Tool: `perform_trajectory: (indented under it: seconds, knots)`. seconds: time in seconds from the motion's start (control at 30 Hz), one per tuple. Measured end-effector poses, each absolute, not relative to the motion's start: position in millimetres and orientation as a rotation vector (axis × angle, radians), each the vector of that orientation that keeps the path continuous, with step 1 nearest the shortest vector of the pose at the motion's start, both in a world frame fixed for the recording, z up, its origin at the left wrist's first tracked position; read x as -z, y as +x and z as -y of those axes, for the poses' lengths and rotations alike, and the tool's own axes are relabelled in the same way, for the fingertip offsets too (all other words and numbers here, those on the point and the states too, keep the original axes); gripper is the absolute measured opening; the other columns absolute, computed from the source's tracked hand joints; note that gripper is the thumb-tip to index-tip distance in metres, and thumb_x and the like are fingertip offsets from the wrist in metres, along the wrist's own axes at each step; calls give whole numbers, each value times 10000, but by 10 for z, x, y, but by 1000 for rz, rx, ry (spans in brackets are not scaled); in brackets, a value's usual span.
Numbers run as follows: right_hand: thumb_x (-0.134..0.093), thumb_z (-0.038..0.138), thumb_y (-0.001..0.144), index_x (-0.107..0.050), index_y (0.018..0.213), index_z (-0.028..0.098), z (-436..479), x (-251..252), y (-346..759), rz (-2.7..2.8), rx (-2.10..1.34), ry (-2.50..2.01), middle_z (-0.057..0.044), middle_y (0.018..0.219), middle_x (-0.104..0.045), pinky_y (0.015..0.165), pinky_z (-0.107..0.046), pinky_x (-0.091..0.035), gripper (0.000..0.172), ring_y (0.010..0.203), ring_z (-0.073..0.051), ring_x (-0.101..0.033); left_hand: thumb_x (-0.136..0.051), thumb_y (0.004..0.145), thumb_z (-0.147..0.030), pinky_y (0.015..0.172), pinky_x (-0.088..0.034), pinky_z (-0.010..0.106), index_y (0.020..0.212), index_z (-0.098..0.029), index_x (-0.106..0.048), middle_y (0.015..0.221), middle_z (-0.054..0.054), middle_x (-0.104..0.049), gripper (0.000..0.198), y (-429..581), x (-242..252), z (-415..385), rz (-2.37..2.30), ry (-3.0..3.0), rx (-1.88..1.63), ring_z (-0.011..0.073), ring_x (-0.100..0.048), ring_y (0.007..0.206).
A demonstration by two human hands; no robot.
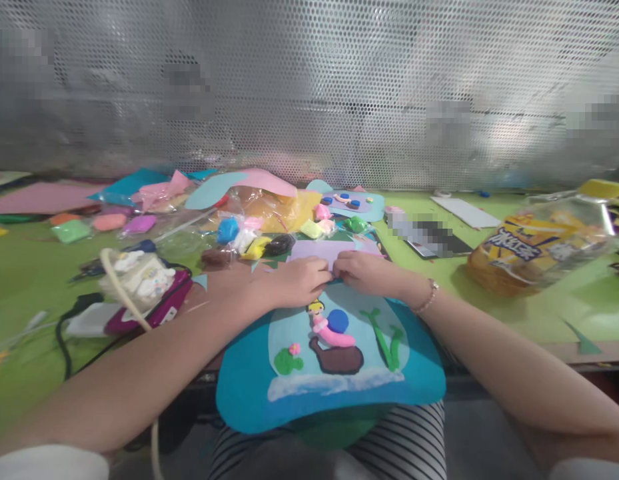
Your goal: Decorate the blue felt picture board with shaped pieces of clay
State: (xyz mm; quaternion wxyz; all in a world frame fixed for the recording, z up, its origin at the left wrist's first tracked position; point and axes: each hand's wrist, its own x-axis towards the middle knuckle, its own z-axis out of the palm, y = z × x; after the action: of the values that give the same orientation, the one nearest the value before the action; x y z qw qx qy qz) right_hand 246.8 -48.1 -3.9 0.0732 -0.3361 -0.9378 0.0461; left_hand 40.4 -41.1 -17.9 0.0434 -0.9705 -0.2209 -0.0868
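Observation:
My left hand (300, 280) and my right hand (365, 272) meet at the top edge of a blue foam picture board (239, 393) that lies across my lap and the table's front edge. Both hands have their fingers curled and pinched together on something small that I cannot make out. The board carries a clay mermaid (333, 330) on a brown rock (339, 359), a blue ball, green seaweed (384, 337) and a green lily pad (288, 361). Just behind my fingers lies a lilac sheet (316, 252).
Small bags of coloured clay (254, 240) and foam sheets (249, 181) cover the green table (29, 273) behind my hands. A maroon pouch (154, 300) with cables sits left. A yellow snack bag (534, 250) lies right. A perforated metal screen (309, 87) closes the back.

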Motion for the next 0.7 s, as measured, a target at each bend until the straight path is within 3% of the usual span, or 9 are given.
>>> perform_trajectory:
  seconds: [0.7]
  knots:
    - [-417, 96, 864, -573, 856, 136, 500, 34, 2473, 2823, -158, -1013, -83, 851, -556, 756, -299, -408, 161, 801, -178, -525, -445, 882, -199, 737, -420, 307, 929, -157, -558, 938, 69, -525, 129, 406, 183, 430, 687, -2968, 253, 183, -502, 844]
